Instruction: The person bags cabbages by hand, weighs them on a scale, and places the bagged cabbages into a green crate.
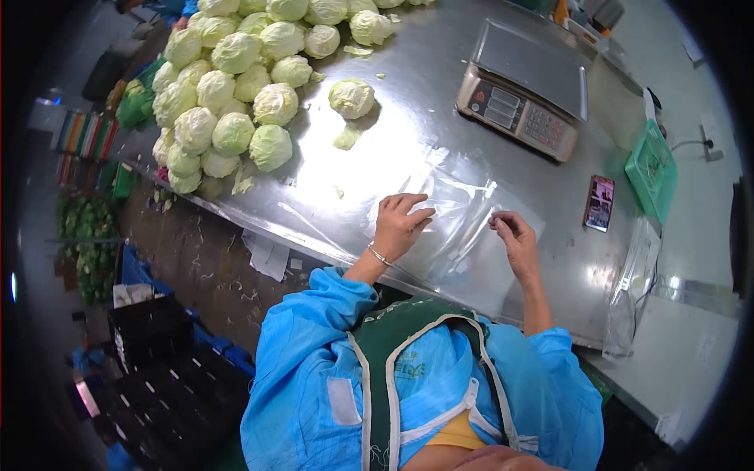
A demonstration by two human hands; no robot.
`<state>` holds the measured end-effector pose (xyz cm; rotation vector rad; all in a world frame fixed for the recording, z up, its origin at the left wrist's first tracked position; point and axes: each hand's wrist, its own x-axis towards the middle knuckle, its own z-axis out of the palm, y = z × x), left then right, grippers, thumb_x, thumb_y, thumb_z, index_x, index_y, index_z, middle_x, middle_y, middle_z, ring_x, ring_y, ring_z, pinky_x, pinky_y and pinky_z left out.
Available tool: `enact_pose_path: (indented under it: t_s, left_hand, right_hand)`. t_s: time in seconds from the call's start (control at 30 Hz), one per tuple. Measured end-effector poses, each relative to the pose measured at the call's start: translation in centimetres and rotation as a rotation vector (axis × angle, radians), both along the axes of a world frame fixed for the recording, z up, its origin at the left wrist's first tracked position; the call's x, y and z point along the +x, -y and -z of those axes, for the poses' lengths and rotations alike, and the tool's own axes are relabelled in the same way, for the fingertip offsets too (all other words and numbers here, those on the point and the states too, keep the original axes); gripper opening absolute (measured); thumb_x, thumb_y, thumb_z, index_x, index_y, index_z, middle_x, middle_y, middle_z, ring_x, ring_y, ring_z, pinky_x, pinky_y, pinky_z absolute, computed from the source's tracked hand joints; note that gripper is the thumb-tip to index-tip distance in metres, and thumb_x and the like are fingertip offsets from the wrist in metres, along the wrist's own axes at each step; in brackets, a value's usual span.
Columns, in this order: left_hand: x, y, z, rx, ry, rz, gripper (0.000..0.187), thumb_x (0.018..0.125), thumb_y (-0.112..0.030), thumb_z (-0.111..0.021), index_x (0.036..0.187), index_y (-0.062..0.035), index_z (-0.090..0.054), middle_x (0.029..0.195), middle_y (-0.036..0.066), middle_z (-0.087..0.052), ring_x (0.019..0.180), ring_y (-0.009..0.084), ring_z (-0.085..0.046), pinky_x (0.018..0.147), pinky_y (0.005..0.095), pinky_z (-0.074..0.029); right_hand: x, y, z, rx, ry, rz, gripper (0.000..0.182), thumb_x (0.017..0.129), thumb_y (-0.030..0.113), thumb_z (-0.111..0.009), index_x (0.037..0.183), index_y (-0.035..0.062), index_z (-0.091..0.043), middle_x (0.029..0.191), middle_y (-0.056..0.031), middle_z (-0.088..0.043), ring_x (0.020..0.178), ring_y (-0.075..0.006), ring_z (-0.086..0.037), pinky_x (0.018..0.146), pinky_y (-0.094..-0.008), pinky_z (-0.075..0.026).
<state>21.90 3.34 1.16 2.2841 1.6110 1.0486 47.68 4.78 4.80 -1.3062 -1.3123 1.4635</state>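
Clear plastic bags (452, 212) lie flat and creased on the steel table before me. Over their left part is my left hand (402, 226), its fingers apart and bent, with nothing seen in it. At the right side of the plastic, my right hand (514, 235) pinches thumb and fingertips together at the edge of the film. A single cabbage (352, 99) sits on the table beyond my left hand, with a loose leaf (347, 137) just below it. Many pale green cabbages (236, 53) are heaped at the upper left.
A weighing scale (522, 90) stands at the back right. Nearer are a phone (599, 203) and a green basket (653, 171). The steel table's front edge (275, 230) runs past my waist. Black crates (169, 392) are on the floor at left. Part of another person (177, 11) shows upper left.
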Motion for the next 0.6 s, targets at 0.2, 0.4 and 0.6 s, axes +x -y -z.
enact_pose_path:
  t_s: [0.2, 0.4, 0.6]
  left_hand:
    - [0.4, -0.3, 0.0, -0.231, 0.479, -0.173, 0.029, 0.069, -0.009, -0.071, 0.098, -0.0106, -0.065, 0.104, 0.008, -0.061, 0.098, 0.0265, -0.055, 0.082, 0.0336, -0.046]
    - [1.1, -0.1, 1.4, -0.635, 1.212, 0.039, 0.045, 0.082, -0.016, -0.063, 0.124, -0.0111, -0.048, 0.124, 0.008, -0.049, 0.116, 0.0207, -0.045, 0.088, 0.0352, -0.044]
    - [-3.2, -1.7, 1.9, -1.384, 1.611, -0.139, 0.04, 0.082, -0.03, -0.067, 0.115, -0.0108, -0.054, 0.103, 0.003, -0.058, 0.093, 0.015, -0.055, 0.075, 0.0345, -0.047]
  right_hand:
    - [-5.5, -0.9, 0.6, -0.043, 0.05, -0.29, 0.029, 0.088, 0.023, -0.058, 0.104, -0.0011, -0.059, 0.088, -0.0056, -0.063, 0.085, -0.0119, -0.058, 0.071, -0.0275, -0.045]
    - [-10.3, -1.3, 3.7, -0.222, -0.121, 0.061, 0.021, 0.086, 0.018, -0.061, 0.094, -0.0015, -0.058, 0.075, -0.0063, -0.059, 0.066, -0.0124, -0.057, 0.062, -0.0235, -0.047]
    - [-12.3, -3.0, 3.3, -0.14, 0.101, 0.025, 0.02, 0.087, 0.018, -0.061, 0.079, -0.0001, -0.056, 0.063, -0.0034, -0.055, 0.055, -0.0084, -0.052, 0.051, -0.0219, -0.044]
